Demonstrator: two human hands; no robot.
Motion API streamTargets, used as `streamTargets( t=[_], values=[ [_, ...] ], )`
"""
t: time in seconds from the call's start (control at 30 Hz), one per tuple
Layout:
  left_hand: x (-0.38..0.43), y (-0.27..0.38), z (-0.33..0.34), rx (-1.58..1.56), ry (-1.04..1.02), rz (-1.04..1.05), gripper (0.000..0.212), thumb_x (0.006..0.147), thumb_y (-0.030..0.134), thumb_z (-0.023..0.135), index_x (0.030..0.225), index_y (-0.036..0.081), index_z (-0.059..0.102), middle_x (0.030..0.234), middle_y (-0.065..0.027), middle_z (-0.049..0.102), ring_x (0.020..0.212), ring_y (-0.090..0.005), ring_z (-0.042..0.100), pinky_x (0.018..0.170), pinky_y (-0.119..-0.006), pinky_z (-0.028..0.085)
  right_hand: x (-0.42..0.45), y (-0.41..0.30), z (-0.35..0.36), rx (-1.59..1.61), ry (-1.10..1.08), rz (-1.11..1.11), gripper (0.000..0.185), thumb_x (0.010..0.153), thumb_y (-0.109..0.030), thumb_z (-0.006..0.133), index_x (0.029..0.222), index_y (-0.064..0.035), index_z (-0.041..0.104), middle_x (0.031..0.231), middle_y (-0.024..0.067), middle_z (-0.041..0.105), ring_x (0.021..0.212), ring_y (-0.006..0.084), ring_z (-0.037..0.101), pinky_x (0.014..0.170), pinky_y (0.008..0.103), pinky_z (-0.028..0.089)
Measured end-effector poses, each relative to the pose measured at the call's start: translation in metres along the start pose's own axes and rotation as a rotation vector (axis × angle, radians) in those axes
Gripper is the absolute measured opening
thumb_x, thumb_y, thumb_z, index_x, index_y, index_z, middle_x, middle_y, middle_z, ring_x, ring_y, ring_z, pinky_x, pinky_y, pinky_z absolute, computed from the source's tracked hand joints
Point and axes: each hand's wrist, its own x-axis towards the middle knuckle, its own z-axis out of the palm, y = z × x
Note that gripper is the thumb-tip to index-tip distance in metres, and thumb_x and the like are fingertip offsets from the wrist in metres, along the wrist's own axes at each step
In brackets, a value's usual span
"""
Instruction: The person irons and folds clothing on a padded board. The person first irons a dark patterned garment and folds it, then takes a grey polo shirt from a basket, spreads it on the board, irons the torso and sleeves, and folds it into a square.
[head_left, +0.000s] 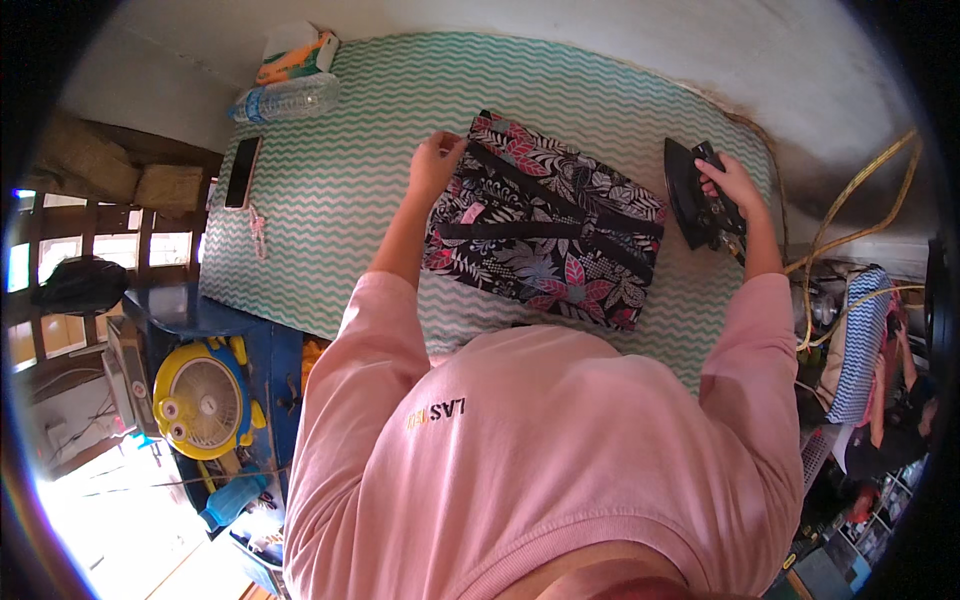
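A folded garment (555, 225) with a black, white and pink floral print and black bands lies flat on the green-and-white zigzag cloth (375, 187). My left hand (437, 165) is at its upper left corner, fingers bent at the edge; whether they pinch the fabric cannot be told. To the right of the garment, my right hand (727, 182) is closed around the handle of a black clothes iron (684, 199). The iron is apart from the garment, and its soleplate is not clearly visible.
A phone (243, 174) with a beaded strap, a plastic bottle (289, 99) and a tissue pack (300, 60) lie at the cloth's left. A yellow cord (840, 206) loops at right. A yellow-and-blue fan (201, 397) stands lower left. Another person's arms (879, 397) show far right.
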Motion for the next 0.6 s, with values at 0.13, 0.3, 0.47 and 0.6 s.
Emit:
streamTargets(
  t=[0.13,0.3,0.47,0.6],
  values=[
    [0.015,0.013,0.019,0.298,0.062,0.064,0.029,0.071,0.030,0.063,0.079,0.002,0.058,0.077,-0.0141,0.058,0.074,-0.0281,0.057,0.065,-0.036,0.044,-0.023,-0.008,0.011,-0.024,0.165,-0.076,0.040,0.072,-0.035,0.066,0.086,-0.0005,0.052,0.066,0.0032,0.053,0.054,0.0081,0.051,0.048,0.0213,0.041],
    [0.027,0.029,0.028,0.453,-0.050,-0.064,0.033,0.068,0.032,0.065,0.074,0.001,0.056,0.075,-0.0153,0.058,0.072,-0.0312,0.056,0.064,-0.038,0.044,-0.070,-0.047,0.020,0.088,0.374,-0.293,0.040,0.074,-0.036,0.065,0.082,0.0006,0.051,0.061,0.0018,0.052,0.048,0.0083,0.048,0.043,0.0224,0.038],
    [0.037,0.006,0.020,0.408,-0.147,0.062,0.034,0.066,0.032,0.067,0.075,0.001,0.055,0.068,-0.0138,0.057,0.065,-0.0270,0.056,0.059,-0.035,0.043,-0.106,-0.118,0.053,-0.052,0.282,-0.344,0.037,0.076,-0.035,0.063,0.088,-0.0012,0.056,0.061,0.0021,0.054,0.044,0.0082,0.044,0.044,0.0240,0.039],
    [0.030,0.006,0.019,0.292,-0.160,0.022,0.030,0.067,0.027,0.065,0.076,0.002,0.051,0.069,-0.0149,0.056,0.069,-0.0324,0.054,0.061,-0.038,0.043,-0.093,-0.122,0.106,-0.294,-0.034,-0.401,0.045,0.073,-0.037,0.063,0.094,0.0019,0.055,0.078,0.0157,0.060,0.069,0.0254,0.058,0.064,0.0346,0.045]
  ],
)
